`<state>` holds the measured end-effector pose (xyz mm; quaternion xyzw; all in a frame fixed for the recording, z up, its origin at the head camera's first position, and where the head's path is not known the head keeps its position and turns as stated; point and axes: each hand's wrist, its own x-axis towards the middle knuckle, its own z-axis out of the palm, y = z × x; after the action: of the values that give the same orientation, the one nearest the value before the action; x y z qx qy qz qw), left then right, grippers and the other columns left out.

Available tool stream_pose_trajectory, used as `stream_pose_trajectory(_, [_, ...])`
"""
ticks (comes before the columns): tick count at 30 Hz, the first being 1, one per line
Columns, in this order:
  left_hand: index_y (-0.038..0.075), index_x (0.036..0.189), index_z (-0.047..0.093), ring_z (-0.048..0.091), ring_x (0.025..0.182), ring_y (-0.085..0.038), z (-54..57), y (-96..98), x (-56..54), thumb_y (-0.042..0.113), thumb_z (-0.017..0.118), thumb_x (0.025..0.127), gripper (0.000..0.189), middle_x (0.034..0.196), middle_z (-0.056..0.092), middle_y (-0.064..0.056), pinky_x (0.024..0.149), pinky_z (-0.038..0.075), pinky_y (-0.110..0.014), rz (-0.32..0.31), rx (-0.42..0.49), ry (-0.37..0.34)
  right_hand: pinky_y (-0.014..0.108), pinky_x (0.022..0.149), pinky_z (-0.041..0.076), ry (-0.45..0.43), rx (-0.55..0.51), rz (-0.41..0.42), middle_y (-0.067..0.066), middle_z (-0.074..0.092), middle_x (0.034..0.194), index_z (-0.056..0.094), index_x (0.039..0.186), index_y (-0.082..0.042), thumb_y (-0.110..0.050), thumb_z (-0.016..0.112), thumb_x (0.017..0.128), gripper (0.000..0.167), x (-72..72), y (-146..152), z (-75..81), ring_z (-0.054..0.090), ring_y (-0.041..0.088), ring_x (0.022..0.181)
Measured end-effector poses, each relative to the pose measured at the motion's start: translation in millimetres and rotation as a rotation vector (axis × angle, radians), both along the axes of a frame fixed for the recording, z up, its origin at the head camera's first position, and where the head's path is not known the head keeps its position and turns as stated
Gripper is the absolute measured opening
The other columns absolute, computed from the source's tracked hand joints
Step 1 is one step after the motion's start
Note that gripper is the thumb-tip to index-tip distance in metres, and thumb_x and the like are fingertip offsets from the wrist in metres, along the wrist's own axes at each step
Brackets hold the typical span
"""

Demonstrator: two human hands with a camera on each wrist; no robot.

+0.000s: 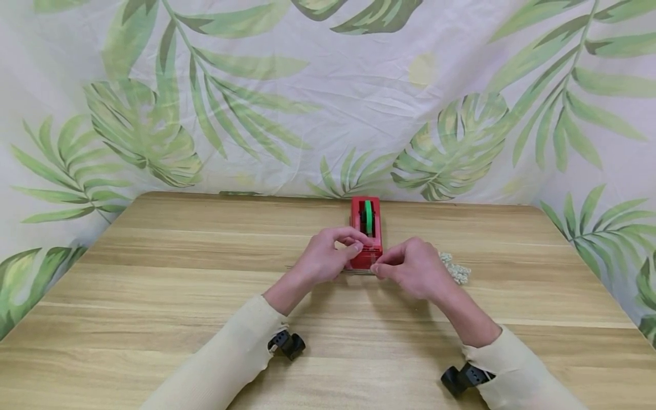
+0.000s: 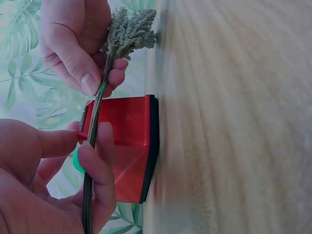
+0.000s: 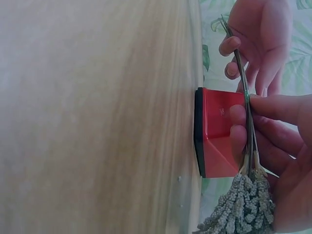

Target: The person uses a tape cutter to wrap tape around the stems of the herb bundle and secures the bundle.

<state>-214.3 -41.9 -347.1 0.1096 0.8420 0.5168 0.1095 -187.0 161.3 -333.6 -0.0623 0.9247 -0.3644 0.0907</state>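
A bunch of dried flowers has pale grey-green, beaded heads (image 2: 132,33) and thin dark stems (image 2: 92,146). My right hand (image 1: 417,270) pinches the stems just below the heads, between thumb and fingers. Further down, my left hand (image 1: 328,256) has its fingers curled around the stems, near the serrated cutter of a red tape dispenser (image 2: 129,131). A shiny green patch (image 3: 246,96), perhaps tape, shows on the stems by the right thumb. The dispenser holds a green tape roll (image 1: 368,216) and stands directly behind both hands.
The wood-grain table (image 1: 205,273) spreads around the hands. Behind it hangs a white cloth (image 1: 359,74) printed with green leaves. Small black cameras (image 1: 289,344) sit at both sleeve cuffs.
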Motion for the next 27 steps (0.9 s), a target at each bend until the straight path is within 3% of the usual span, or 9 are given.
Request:
stream_pose_trajectory(8, [0.025,0.120,0.076,0.069,0.080,-0.022,13.4,-5.2,2.7,0.019,0.067,0.105,0.018,0.115,0.069,-0.011,0.055,0.053,-0.031,-0.018,0.024,0.009,0.031,0.078,0.053,0.080,-0.029,0.056,-0.001,0.082,0.092,0.085,0.096,-0.017,-0.024,0.078,0.096,0.010,0.3,6.3,5.2,0.069,0.015,0.089])
stream_pose_trajectory(12, [0.020,0.115,0.077,0.068,0.083,-0.025,19.7,-6.9,5.3,0.018,0.069,0.103,0.014,0.110,0.073,-0.013,0.058,0.054,-0.031,-0.051,0.057,0.028,0.032,0.075,0.053,0.141,-0.055,0.075,0.002,0.082,0.091,0.082,0.100,-0.016,-0.023,0.079,0.096,0.009,3.4,11.6,13.0,0.070,0.014,0.084])
stream_pose_trajectory(17, [0.016,0.109,0.081,0.065,0.077,-0.025,24.8,-8.0,8.5,0.019,0.076,0.099,0.011,0.103,0.078,-0.004,0.058,0.050,-0.028,-0.111,0.089,0.057,0.031,0.070,0.054,0.213,-0.086,0.086,0.002,0.082,0.090,0.072,0.107,-0.010,-0.019,0.081,0.095,0.018,6.6,17.6,19.9,0.073,0.012,0.081])
stream_pose_trajectory(22, [0.019,0.108,0.084,0.064,0.080,-0.018,29.3,-8.2,12.4,0.019,0.082,0.094,0.014,0.098,0.080,0.002,0.066,0.050,-0.027,-0.173,0.040,0.075,0.029,0.070,0.056,0.306,-0.091,0.163,0.001,0.082,0.088,0.065,0.108,-0.010,-0.010,0.082,0.092,0.024,7.0,22.5,20.8,0.075,0.011,0.079])
stream_pose_trajectory(27, [0.013,0.107,0.084,0.063,0.082,-0.009,33.3,-5.9,15.9,0.016,0.083,0.093,0.014,0.098,0.081,0.000,0.071,0.051,-0.025,-0.177,-0.026,0.119,0.029,0.076,0.059,0.401,-0.048,0.261,-0.003,0.080,0.090,0.069,0.109,-0.012,-0.004,0.084,0.088,0.027,5.6,26.3,21.5,0.074,0.009,0.083])
